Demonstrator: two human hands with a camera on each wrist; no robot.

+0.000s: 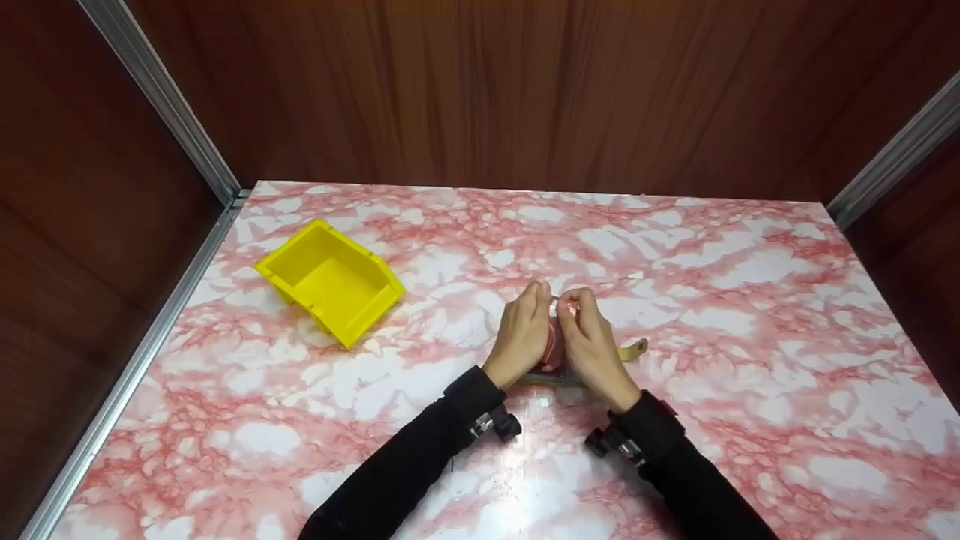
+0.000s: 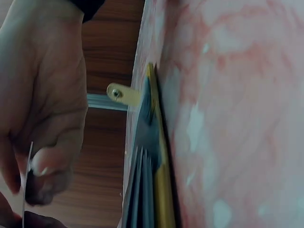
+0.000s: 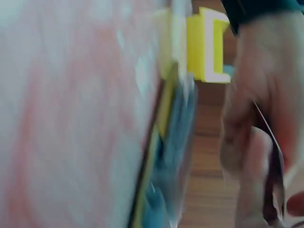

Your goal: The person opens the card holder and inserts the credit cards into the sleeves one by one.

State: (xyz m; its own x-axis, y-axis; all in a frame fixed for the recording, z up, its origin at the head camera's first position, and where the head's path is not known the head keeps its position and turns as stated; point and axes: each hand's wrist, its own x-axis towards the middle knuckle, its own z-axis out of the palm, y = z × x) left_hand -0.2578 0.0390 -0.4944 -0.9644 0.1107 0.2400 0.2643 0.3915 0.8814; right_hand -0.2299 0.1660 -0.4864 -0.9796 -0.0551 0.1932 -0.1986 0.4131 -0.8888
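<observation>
Close together near the middle of the table, my left hand [image 1: 521,334] and right hand [image 1: 591,346] pinch a thin sheet [image 2: 25,190] between fingers and thumbs. It shows edge-on in the left wrist view and slightly curved in the right wrist view; whether it is a card or paper I cannot tell. Under the hands lies what looks like an opened wallet [image 2: 165,194], with a yellow outside and grey layered slots inside. Its yellow strap [image 1: 634,350] with a round snap sticks out to the right. The hands hide most of the wallet in the head view.
A yellow plastic bin [image 1: 334,281] sits to the left on the red-and-white marbled table [image 1: 720,420]. Dark wood panels [image 1: 480,97] with metal rails [image 1: 172,97] stand at the back and sides.
</observation>
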